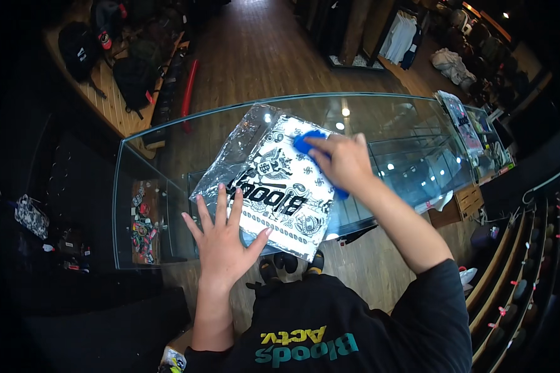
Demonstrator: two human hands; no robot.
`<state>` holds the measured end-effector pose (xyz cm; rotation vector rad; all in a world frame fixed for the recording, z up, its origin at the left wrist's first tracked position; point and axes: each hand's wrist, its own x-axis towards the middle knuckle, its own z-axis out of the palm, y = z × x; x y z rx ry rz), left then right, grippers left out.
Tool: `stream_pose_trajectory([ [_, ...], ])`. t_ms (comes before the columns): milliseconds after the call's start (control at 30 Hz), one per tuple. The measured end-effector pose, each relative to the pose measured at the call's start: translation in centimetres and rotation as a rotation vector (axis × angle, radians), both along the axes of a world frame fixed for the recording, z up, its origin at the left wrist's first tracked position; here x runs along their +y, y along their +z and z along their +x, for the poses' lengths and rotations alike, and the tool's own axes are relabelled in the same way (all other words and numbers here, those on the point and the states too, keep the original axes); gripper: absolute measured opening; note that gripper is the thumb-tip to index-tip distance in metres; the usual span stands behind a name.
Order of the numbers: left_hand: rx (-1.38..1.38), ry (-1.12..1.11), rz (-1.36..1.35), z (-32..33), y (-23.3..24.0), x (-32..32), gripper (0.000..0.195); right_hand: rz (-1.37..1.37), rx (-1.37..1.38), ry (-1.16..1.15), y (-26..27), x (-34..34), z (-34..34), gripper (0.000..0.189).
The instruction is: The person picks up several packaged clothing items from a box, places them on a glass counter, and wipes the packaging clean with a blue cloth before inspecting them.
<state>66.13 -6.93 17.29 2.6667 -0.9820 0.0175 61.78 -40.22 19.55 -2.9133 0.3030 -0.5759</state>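
A white paisley-patterned bandana lies folded in a clear plastic bag on the glass top of a display case. My left hand rests with spread fingers on the bag's lower left edge and holds nothing. In my right hand is a blue cloth, pressed against the upper right part of the bag under my fingertips. Part of the cloth hangs down below my palm, beside the bag's right edge.
Small colourful items lie inside the case at the left. Another packaged item is at the case's right end. Black backpacks sit on a wooden bench beyond. Shelves with caps stand at the lower right.
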Motion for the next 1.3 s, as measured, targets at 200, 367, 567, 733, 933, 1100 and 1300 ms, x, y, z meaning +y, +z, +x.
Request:
stream_pose_trajectory([
  [200, 0.012, -0.012, -0.014, 0.0, 0.1, -0.2, 0.102, 0.272, -0.130, 0.006, -0.1, -3.4, -0.2, 0.030],
  [367, 0.029, -0.027, 0.020, -0.1, 0.4, 0.4, 0.102, 0.227, 0.022, 0.604, -0.6, 9.8, -6.8, 0.025],
  [567, 0.046, 0.008, 0.016, -0.3, 0.9, 0.3, 0.101, 0.044, 0.030, 0.099, -0.2, 2.0, -2.6, 0.027],
  [733, 0.077, 0.026, 0.017, 0.0, 0.9, -0.6, 0.104, -0.023, 0.114, -0.222, 1.1, -7.1, 0.5, 0.028],
  [933, 0.074, 0.024, 0.014, -0.2, 0.5, -0.4, 0.105, 0.268, -0.074, 0.626, -0.1, 5.1, -0.8, 0.031],
  [1100, 0.052, 0.014, 0.024, 0.0, 0.3, -0.1, 0.104, -0.008, 0.028, 0.503, -2.5, 7.1, -0.3, 0.029],
  [1300, 0.059, 0.033, 0.013, -0.1, 0.6, -1.0, 0.105, -0.070, 0.057, -0.049, -0.9, -4.6, 6.5, 0.027],
])
